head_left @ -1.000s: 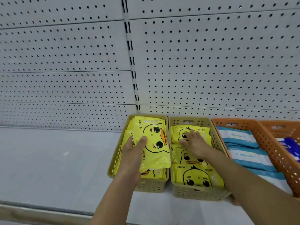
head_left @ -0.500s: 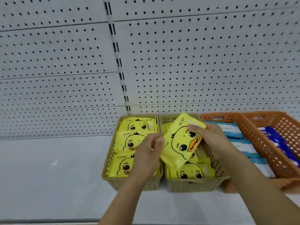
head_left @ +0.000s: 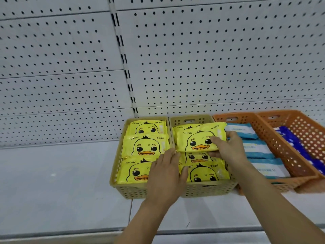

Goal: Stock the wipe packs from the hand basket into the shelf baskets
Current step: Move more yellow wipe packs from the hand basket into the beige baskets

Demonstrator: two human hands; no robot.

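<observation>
My right hand [head_left: 228, 147] grips a yellow duck pack [head_left: 197, 139] by its right end, thumb curled on the printed face and fingers hooked beneath it; the pack lies nearly level, duck face up, over the back half of the right beige basket [head_left: 190, 120], on top of other yellow packs there; a front pack [head_left: 204, 173] lies flat near that basket's front wall. My left hand [head_left: 167, 175] is flat, fingers straight and close together, holding nothing; it lies across the place where the two beige baskets meet, fingertips at their shared rims, thumb over the front pack; whether the palm presses down I cannot tell. The left beige basket [head_left: 115, 167] holds three yellow packs [head_left: 146, 147] in a row from back to front, all face up. Just right of these stands an orange basket [head_left: 274, 147] with pale blue packs [head_left: 255, 149]; touching it, a second orange basket [head_left: 307, 127] holds dark blue packs [head_left: 295, 141]. All four stand on a grey shelf [head_left: 61, 182] against a pegboard wall [head_left: 193, 59].
</observation>
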